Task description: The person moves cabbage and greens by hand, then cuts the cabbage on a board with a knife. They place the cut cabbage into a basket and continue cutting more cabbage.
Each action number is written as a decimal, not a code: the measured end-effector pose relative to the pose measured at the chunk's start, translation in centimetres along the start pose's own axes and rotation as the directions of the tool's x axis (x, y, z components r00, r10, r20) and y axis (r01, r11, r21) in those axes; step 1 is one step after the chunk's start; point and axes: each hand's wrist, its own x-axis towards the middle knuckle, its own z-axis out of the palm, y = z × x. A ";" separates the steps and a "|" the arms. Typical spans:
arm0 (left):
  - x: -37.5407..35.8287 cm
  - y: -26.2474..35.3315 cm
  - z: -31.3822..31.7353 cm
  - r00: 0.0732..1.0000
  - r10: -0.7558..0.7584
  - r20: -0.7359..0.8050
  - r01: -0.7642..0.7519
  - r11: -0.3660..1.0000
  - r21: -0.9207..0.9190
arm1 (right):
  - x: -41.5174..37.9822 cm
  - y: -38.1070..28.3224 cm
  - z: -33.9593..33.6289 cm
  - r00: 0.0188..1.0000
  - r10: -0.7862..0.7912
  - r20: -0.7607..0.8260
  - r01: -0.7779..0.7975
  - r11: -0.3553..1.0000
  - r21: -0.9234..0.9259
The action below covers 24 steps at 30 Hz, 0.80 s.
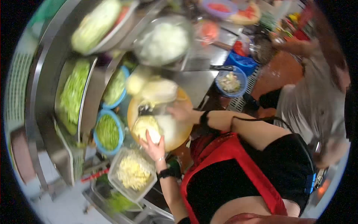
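Observation:
My left hand (153,146) presses its fingers and thumb against the near side of a cut napa cabbage (146,127), steadying it on a round yellow cutting board (182,136). Across the board, my right hand (182,113) is blurred by motion. It seems to grip a knife (158,109) whose blade points left, just beyond the cut cabbage; the handle is hidden in the hand. More napa cabbage (160,90) lies at the board's far side. Below my left hand stands a clear plastic tub (115,175) filled with chopped pale yellow cabbage (132,173).
Blue-rimmed bowls (122,128) of shredded greens and a metal tray (85,100) stand left. Behind are a bowl of white shreds (162,41) and a whole cabbage (95,26). A blue basin (242,86) sits right, near another person (309,93) in grey.

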 end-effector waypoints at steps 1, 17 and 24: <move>0.1 -0.4 0.4 0.999 0.035 0.018 -0.035 0.999 0.026 | 0.1 0.2 0.2 0.993 -0.074 -0.089 0.074 0.997 -0.003; 0.3 -1.4 0.6 0.991 0.135 0.018 -0.131 0.977 -0.166 | 1.8 -9.1 1.4 0.886 0.112 0.449 -0.365 0.765 0.530; 0.0 -2.5 1.0 0.992 0.094 0.079 -0.088 0.993 -0.083 | 0.4 -10.7 -0.7 0.919 0.166 0.358 -0.366 0.698 0.616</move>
